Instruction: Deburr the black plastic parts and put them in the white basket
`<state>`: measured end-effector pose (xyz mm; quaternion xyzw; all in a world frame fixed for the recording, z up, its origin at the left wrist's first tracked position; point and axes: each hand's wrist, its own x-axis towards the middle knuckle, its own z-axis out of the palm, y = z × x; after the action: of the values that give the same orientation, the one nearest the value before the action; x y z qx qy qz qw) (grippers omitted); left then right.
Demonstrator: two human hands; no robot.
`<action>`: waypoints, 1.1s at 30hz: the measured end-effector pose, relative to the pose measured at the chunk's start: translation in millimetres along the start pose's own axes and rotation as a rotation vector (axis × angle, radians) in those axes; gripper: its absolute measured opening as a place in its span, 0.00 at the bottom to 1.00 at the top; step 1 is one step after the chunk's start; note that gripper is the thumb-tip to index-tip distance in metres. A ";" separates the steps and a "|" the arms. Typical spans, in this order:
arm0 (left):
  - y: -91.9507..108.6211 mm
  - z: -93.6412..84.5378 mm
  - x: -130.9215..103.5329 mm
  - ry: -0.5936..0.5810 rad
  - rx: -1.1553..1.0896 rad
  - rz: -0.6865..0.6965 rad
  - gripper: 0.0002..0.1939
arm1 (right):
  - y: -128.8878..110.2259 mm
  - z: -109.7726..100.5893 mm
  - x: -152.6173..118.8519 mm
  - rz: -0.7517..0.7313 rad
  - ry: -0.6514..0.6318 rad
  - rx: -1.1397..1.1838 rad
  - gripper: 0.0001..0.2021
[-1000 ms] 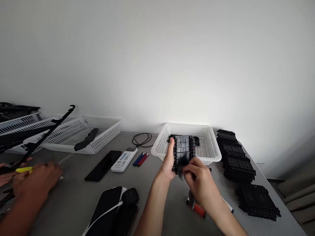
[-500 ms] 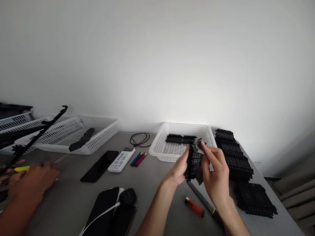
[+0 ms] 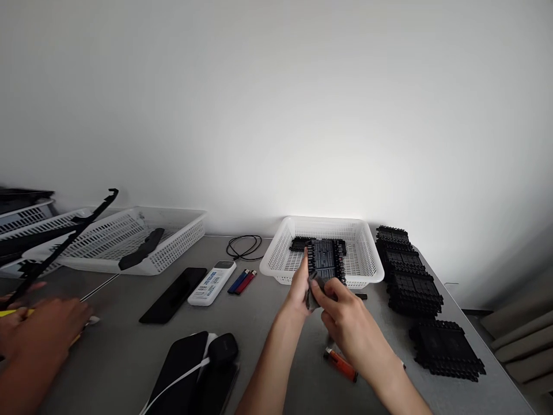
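My left hand (image 3: 299, 290) grips a black ribbed plastic piece (image 3: 325, 257) with toothed edges, held up in front of the white basket. Pinched in the fingers of my right hand (image 3: 348, 311) is a grey cloth (image 3: 314, 291), which lies against the near end of that piece. Behind, similar black pieces (image 3: 299, 244) rest inside the white basket (image 3: 375, 256). Below my right hand an orange lighter (image 3: 341, 365) lies on the table. A dark tool shows only in part under my right hand and wrist.
Stacks of black pieces (image 3: 415, 291) line the right table edge, with another stack (image 3: 447, 349) nearer. To the left lie two lighters (image 3: 242, 281), a white power bank (image 3: 211, 283), phones (image 3: 173, 295) and a cable (image 3: 244, 248). A co-worker's hands (image 3: 52, 323) work at far left.
Both my hands have moved left, and the black piece now shows its ribbed face more fully. The cloth has gone from its upper end to its near end.
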<state>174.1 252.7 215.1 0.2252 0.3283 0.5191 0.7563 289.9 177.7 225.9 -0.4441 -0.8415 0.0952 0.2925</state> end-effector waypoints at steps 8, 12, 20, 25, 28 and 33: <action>5.9 -8.9 -1.1 0.008 0.042 -0.025 0.31 | 15.3 -31.9 -9.5 0.102 0.235 0.287 0.20; -2.2 0.4 -8.8 -0.102 0.138 -0.061 0.33 | 26.8 -21.6 -2.6 0.161 0.557 0.234 0.23; -14.5 13.5 -12.4 -0.088 0.142 -0.074 0.31 | 18.4 0.6 6.3 0.117 0.263 0.088 0.29; -5.6 4.2 -4.9 0.055 0.121 -0.035 0.29 | 6.6 -12.9 -1.7 0.070 0.033 0.136 0.26; -0.8 0.0 -1.3 0.096 0.123 -0.011 0.30 | 6.5 -26.8 -8.2 0.054 -0.051 0.271 0.23; -4.0 -0.5 -0.3 0.055 0.201 0.052 0.39 | 18.1 -30.1 -7.4 0.269 0.363 0.414 0.20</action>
<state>176.2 251.0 212.1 0.2941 0.3935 0.5089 0.7069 323.0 179.4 239.7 -0.4924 -0.6719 0.2216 0.5068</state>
